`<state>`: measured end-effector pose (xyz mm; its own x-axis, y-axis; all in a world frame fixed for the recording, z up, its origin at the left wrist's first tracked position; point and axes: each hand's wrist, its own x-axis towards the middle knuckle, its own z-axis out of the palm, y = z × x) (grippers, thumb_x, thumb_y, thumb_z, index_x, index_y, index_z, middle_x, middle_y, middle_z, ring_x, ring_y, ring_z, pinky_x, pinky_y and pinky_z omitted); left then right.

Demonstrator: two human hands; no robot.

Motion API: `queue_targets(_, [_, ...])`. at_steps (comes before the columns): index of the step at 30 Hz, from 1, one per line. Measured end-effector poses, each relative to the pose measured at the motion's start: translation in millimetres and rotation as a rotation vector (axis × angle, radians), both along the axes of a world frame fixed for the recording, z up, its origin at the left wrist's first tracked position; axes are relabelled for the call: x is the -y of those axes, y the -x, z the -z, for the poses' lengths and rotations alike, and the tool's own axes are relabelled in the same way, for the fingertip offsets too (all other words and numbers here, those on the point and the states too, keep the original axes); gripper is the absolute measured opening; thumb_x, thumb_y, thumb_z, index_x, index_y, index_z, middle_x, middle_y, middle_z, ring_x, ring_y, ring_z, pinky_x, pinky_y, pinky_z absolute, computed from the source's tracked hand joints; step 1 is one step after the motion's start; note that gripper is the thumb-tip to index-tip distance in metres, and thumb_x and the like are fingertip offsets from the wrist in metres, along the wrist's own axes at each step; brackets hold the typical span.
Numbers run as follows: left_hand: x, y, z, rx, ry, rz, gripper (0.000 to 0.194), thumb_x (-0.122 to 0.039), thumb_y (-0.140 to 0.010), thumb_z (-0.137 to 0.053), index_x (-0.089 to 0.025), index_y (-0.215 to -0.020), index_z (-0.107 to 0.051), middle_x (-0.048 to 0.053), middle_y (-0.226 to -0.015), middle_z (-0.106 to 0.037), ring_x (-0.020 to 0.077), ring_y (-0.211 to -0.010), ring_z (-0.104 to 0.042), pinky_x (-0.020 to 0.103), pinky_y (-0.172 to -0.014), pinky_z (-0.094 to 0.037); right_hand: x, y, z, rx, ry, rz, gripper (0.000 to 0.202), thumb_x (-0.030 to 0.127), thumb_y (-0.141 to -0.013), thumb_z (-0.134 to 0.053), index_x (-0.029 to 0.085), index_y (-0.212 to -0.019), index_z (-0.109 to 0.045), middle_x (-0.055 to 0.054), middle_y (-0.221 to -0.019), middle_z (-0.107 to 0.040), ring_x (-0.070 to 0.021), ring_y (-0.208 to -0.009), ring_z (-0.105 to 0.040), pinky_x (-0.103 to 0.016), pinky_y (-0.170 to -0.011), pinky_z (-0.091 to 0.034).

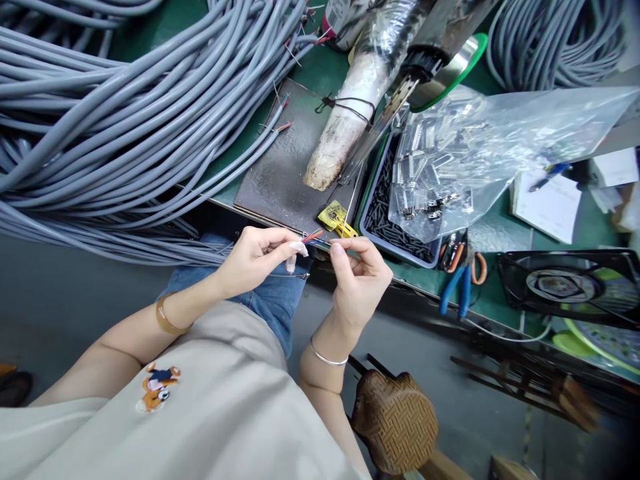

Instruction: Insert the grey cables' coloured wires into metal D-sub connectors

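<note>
My left hand [263,257] is closed around the end of a grey cable, its thumb and finger pinching near the stripped part. White tape or covering shows on a fingertip. Thin coloured wires [313,236], red and orange among them, fan out from the grip toward the right. My right hand [357,270] pinches the tip of one dark wire between thumb and forefinger. Other grey cables [200,252] run across my lap from the left. A yellow utility knife [344,223] lies on the dark board just beyond my hands.
Coiled grey cables [150,100] cover the left of the bench. A wrapped white tube [345,127] and soldering iron hang over the dark board [270,180]. To the right are a bin of black sleeves [383,217], a plastic bag [450,160], blue-handled pliers [457,287] and a fan [570,285].
</note>
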<state>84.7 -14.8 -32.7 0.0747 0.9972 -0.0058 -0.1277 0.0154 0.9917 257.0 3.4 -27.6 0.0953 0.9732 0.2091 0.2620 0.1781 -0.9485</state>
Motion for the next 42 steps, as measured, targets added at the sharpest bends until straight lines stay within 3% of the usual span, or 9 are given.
queue_targets(2, [-2, 2, -1.6, 0.110, 0.078, 0.098, 0.036, -0.045, -0.092, -0.067, -0.011, -0.082, -0.074, 0.002, -0.058, -0.065, 0.0072, -0.047, -0.051, 0.019, -0.048, -0.040, 1, 2, 0.0, -0.004, -0.004, -0.035, 0.009, 0.027, -0.084, -0.073, 0.021, -0.077, -0.071, 0.001, -0.075, -0.064, -0.0092, -0.061, -0.049, -0.023, -0.051, -0.034])
queue_targets(5, [-5, 4, -2.2, 0.188, 0.124, 0.136, 0.037, -0.046, -0.090, -0.071, -0.009, -0.082, -0.072, 0.002, -0.058, -0.065, 0.0045, -0.042, -0.045, 0.018, -0.044, -0.035, 2, 6, -0.2, -0.019, -0.010, -0.097, 0.007, 0.024, -0.085, -0.073, 0.021, -0.079, -0.071, 0.000, -0.078, -0.065, -0.0089, -0.061, -0.049, -0.023, -0.050, -0.033])
queue_targets(13, [-5, 3, 2.1, 0.146, 0.130, 0.179, 0.036, -0.043, -0.090, -0.070, -0.008, -0.083, -0.073, 0.001, -0.055, -0.064, 0.0043, -0.043, -0.043, 0.017, -0.043, -0.032, 0, 8, 0.1, 0.045, -0.043, -0.159, 0.006, 0.026, -0.087, -0.073, 0.021, -0.085, -0.075, -0.002, -0.082, -0.069, -0.0105, -0.062, -0.052, -0.025, -0.050, -0.032])
queue_targets(21, [-5, 4, 0.8, 0.209, 0.167, 0.145, 0.041, -0.050, -0.086, -0.074, -0.009, -0.083, -0.069, 0.001, -0.058, -0.064, 0.0020, -0.040, -0.034, 0.017, -0.038, -0.023, 4, 11, -0.8, 0.042, 0.012, -0.192, 0.011, 0.020, -0.085, -0.068, 0.019, -0.075, -0.066, 0.004, -0.074, -0.060, -0.0046, -0.049, -0.033, -0.025, -0.046, -0.023])
queue_targets(24, [-6, 5, -1.6, 0.229, 0.176, 0.107, 0.040, -0.048, -0.082, -0.079, -0.010, -0.080, -0.066, 0.001, -0.058, -0.063, 0.0020, -0.041, -0.036, 0.017, -0.038, -0.024, 6, 12, -0.8, 0.060, 0.016, -0.223, 0.011, 0.021, -0.086, -0.068, 0.019, -0.075, -0.066, 0.004, -0.075, -0.061, -0.0044, -0.049, -0.033, -0.025, -0.047, -0.024])
queue_targets(29, [-6, 4, -2.8, 0.211, 0.159, 0.134, 0.035, -0.042, -0.081, -0.081, -0.010, -0.079, -0.066, 0.000, -0.060, -0.065, 0.0013, -0.042, -0.039, 0.015, -0.039, -0.027, 6, 11, 2.4, 0.025, 0.034, -0.167, 0.008, 0.027, -0.086, -0.071, 0.021, -0.092, -0.073, 0.001, -0.084, -0.065, -0.0059, -0.053, -0.040, -0.024, -0.047, -0.029])
queue_targets(34, [-5, 1, -1.2, 0.199, 0.153, 0.147, 0.032, -0.039, -0.083, -0.080, -0.010, -0.080, -0.066, -0.001, -0.062, -0.065, 0.0023, -0.046, -0.047, 0.014, -0.042, -0.033, 5, 10, 2.8, 0.034, 0.030, -0.167, 0.004, 0.023, -0.085, -0.070, 0.021, -0.082, -0.070, 0.000, -0.080, -0.065, -0.0078, -0.057, -0.045, -0.024, -0.049, -0.033])
queue_targets(42, [-4, 1, -1.4, 0.142, 0.170, 0.165, 0.019, -0.028, -0.086, -0.075, -0.010, -0.083, -0.069, 0.001, -0.065, -0.068, 0.0043, -0.051, -0.054, 0.013, -0.046, -0.040, 3, 10, 3.3, -0.042, 0.057, -0.164, 0.004, 0.022, -0.082, -0.072, 0.021, -0.079, -0.070, 0.002, -0.078, -0.065, -0.0050, -0.050, -0.035, -0.024, -0.046, -0.027])
